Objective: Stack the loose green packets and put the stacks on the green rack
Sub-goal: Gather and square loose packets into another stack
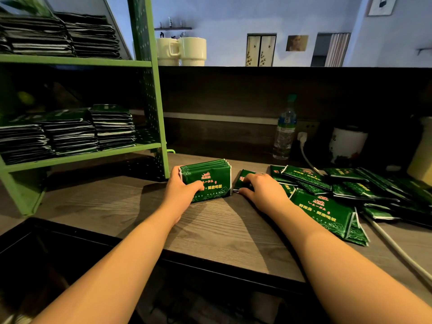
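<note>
1. My left hand (pixel 184 187) grips the upright bundle of flat, glossy green foil packets (pixel 207 180) at its left end, thumb on the near face and fingers curled behind. It stands on edge on the grey wood-grain counter (pixel 131 206), just right of the green metal rack (pixel 149 90).
2. My right hand (pixel 261 188) rests, fingers curled, on a single loose green packet (pixel 242 178) just right of the bundle. I judge I am pinching it, thumb at its near edge.
3. These packets look light, thin and slippery. I judge a bundle will fan or slide unless I squeeze it from both ends, so I'd take it across the short sides.
4. I can count about five or six edges in the bundle; the exact number is unclear.
5. To the right lies a heap of loose packets (pixel 327 206), overlapping, well over ten; I cannot count them exactly.
6. Farther left, the rack's lower shelf holds three stacks (pixel 112 127); the upper shelf shows two stacks (pixel 91 36).
</note>
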A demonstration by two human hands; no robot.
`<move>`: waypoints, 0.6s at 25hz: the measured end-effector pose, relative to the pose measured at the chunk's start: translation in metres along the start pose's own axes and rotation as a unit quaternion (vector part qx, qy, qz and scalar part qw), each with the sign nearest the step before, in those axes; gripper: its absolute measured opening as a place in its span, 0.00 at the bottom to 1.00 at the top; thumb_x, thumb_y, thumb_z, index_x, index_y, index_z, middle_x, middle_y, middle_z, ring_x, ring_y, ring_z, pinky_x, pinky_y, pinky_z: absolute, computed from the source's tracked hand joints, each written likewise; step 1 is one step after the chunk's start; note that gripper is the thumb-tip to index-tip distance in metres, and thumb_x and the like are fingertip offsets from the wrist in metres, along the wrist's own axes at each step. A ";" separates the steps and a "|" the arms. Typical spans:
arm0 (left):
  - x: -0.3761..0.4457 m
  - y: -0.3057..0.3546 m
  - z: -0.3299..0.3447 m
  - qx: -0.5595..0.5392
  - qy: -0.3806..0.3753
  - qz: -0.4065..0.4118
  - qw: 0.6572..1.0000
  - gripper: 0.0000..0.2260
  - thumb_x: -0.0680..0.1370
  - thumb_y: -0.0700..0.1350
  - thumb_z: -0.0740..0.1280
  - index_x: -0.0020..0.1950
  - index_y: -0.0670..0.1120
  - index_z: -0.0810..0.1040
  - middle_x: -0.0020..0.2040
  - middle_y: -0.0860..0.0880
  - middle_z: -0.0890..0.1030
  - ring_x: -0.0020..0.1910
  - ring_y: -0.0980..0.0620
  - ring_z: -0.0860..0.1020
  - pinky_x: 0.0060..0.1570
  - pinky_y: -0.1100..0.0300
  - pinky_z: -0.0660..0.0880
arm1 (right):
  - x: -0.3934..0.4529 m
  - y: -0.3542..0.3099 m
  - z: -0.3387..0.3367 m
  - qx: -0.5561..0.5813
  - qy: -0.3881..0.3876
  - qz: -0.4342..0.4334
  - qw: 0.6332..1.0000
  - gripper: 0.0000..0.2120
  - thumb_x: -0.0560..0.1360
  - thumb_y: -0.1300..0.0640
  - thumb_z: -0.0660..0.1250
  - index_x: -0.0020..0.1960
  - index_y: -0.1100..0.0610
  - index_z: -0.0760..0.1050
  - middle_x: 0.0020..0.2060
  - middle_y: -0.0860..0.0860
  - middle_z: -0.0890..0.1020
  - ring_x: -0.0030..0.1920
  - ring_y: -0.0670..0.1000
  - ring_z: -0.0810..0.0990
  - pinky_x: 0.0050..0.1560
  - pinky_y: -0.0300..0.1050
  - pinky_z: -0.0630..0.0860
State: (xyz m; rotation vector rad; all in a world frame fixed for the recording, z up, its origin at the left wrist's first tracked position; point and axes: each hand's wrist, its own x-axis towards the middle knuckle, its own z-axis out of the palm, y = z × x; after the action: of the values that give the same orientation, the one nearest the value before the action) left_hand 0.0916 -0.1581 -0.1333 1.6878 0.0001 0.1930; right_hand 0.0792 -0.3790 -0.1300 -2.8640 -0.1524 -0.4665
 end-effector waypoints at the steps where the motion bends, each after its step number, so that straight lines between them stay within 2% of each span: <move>1: 0.000 0.000 0.000 0.001 -0.001 0.002 1.000 0.18 0.70 0.32 0.73 0.54 0.48 0.73 0.51 0.47 0.81 0.53 0.48 0.80 0.51 0.55 0.75 | -0.001 0.000 -0.001 -0.008 0.000 -0.001 1.000 0.15 0.77 0.45 0.66 0.55 0.55 0.78 0.51 0.53 0.82 0.54 0.56 0.79 0.52 0.53 0.77; 4: 0.000 0.001 -0.001 0.005 -0.003 -0.003 1.000 0.18 0.71 0.33 0.72 0.56 0.46 0.73 0.52 0.46 0.81 0.53 0.49 0.79 0.47 0.57 0.74 | 0.000 -0.001 -0.002 -0.003 0.012 0.013 1.000 0.12 0.79 0.48 0.65 0.52 0.56 0.78 0.48 0.54 0.83 0.50 0.56 0.80 0.48 0.51 0.78; 5: 0.000 0.001 -0.001 0.006 0.001 -0.004 1.000 0.17 0.71 0.33 0.72 0.56 0.45 0.73 0.52 0.46 0.81 0.53 0.49 0.79 0.46 0.58 0.74 | 0.000 -0.002 -0.003 0.028 0.032 0.024 0.999 0.11 0.79 0.49 0.64 0.51 0.56 0.79 0.47 0.53 0.82 0.49 0.55 0.80 0.47 0.50 0.77; 7: 0.000 0.002 -0.002 -0.001 0.016 -0.008 1.000 0.17 0.71 0.33 0.72 0.57 0.43 0.73 0.52 0.45 0.81 0.53 0.47 0.79 0.47 0.56 0.76 | -0.003 -0.002 -0.009 0.175 0.084 0.068 0.979 0.08 0.80 0.51 0.64 0.51 0.55 0.78 0.44 0.49 0.81 0.46 0.51 0.79 0.45 0.46 0.74; 9: 0.000 0.002 -0.002 -0.008 0.021 -0.010 1.000 0.18 0.71 0.33 0.72 0.58 0.43 0.73 0.52 0.45 0.81 0.53 0.47 0.79 0.46 0.57 0.75 | -0.005 -0.002 -0.015 0.332 0.114 0.096 0.931 0.07 0.80 0.52 0.64 0.50 0.54 0.78 0.44 0.47 0.81 0.47 0.48 0.80 0.44 0.41 0.73; 11: -0.001 0.003 -0.003 -0.017 0.010 -0.015 1.000 0.18 0.71 0.33 0.72 0.59 0.43 0.73 0.53 0.45 0.81 0.54 0.47 0.79 0.46 0.56 0.76 | -0.006 -0.005 -0.017 0.412 0.100 0.101 0.900 0.07 0.81 0.52 0.63 0.50 0.54 0.78 0.45 0.49 0.83 0.48 0.48 0.82 0.45 0.42 0.78; 13: -0.002 0.004 -0.002 -0.016 -0.015 -0.016 1.000 0.18 0.72 0.33 0.72 0.58 0.46 0.74 0.53 0.46 0.82 0.54 0.47 0.80 0.53 0.51 0.78 | -0.004 -0.009 -0.012 0.490 0.040 0.115 0.863 0.08 0.81 0.52 0.62 0.50 0.54 0.77 0.49 0.52 0.83 0.53 0.52 0.82 0.51 0.50 0.81; 15: -0.003 0.003 -0.001 0.003 -0.044 -0.007 0.999 0.17 0.73 0.33 0.71 0.57 0.48 0.73 0.53 0.47 0.82 0.54 0.47 0.80 0.58 0.47 0.78 | -0.004 -0.014 -0.008 0.594 -0.039 0.126 0.794 0.12 0.81 0.46 0.61 0.55 0.54 0.75 0.56 0.54 0.81 0.58 0.55 0.80 0.53 0.53 0.81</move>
State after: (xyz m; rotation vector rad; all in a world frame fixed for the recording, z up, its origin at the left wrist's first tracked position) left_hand 0.0881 -0.1581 -0.1305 1.7014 -0.0524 0.1077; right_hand 0.0705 -0.3676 -0.1206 -1.6080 -0.0383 -0.0946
